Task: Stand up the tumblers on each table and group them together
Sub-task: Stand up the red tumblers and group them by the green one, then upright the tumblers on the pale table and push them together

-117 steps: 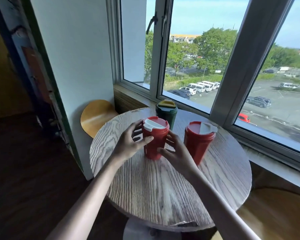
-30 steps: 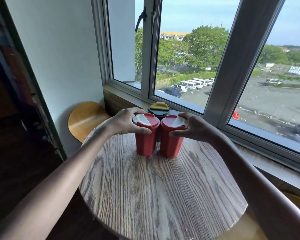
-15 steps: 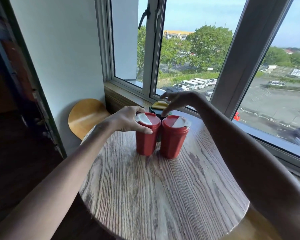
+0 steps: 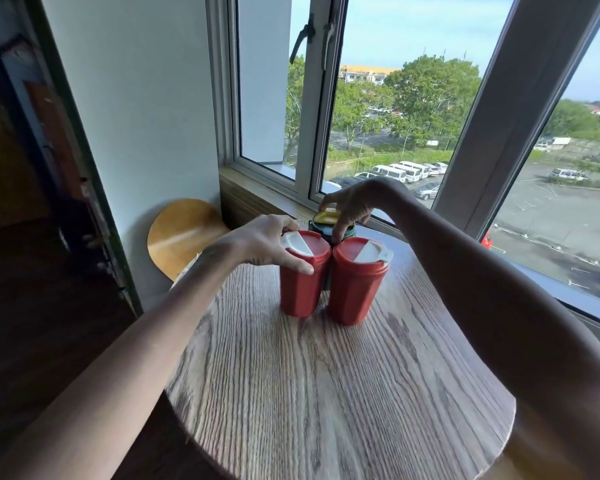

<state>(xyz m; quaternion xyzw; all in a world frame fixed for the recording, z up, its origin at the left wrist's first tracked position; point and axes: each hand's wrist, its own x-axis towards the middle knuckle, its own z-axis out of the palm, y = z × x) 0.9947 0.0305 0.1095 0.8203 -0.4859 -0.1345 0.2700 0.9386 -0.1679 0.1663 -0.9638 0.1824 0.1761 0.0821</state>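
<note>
Grouping: closing step at this table, I judge; all three tumblers stand upright and only the green one looks left to seat.
Left hand: fingers curled over the lid rim of the left red tumbler, thumb on the near side of the rim; a firm top grip that pins it down.
Right hand: reaches over both reds and pinches the green tumbler at its yellow lid, thumb down the near side, fingers over the far side.
Right red tumbler: free, no hand on it; touches the left red side by side.
Reds, place: far half of the table, about midway between its left and right edges.
Green, place: by the far edge, just behind the gap between the reds; mostly hidden by them, so I cannot tell if it touches them.
Next move: slide the green toward the near edge until it sits against both reds, keeping it low and upright, left hand bracing so the pair does not shift.
Risk: a top pinch could tip the green or knock the free red.
After: let go with both hands; this table is then done.
Other: wooden stool off the left edge, window beyond the far edge.
</note>
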